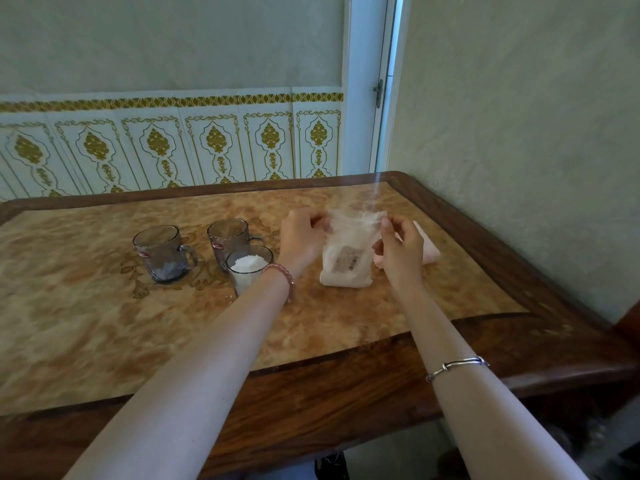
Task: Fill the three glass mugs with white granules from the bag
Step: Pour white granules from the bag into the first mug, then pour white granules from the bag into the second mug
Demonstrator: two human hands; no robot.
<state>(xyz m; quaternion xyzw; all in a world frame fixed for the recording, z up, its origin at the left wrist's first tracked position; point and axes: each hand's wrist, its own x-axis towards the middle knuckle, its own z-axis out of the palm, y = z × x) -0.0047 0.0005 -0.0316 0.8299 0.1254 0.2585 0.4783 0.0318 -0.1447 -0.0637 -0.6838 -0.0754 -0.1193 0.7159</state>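
A clear plastic bag [346, 263] of white granules stands upright on the table, right of centre, with a barcode label on its front. My left hand [300, 235] pinches the bag's top left corner and my right hand [401, 247] pinches its top right corner. Three glass mugs stand to the left. The nearest mug [247, 271] is heaped full of white granules and partly hidden by my left forearm. The far left mug [162, 252] holds a little white at its bottom. The middle mug [230, 237] behind looks empty.
A pink cloth [429, 249] lies just behind my right hand. The table [346, 386] has a marble-patterned top and a dark wooden rim. Its right side runs along a wall; a tiled wall and a door frame stand behind.
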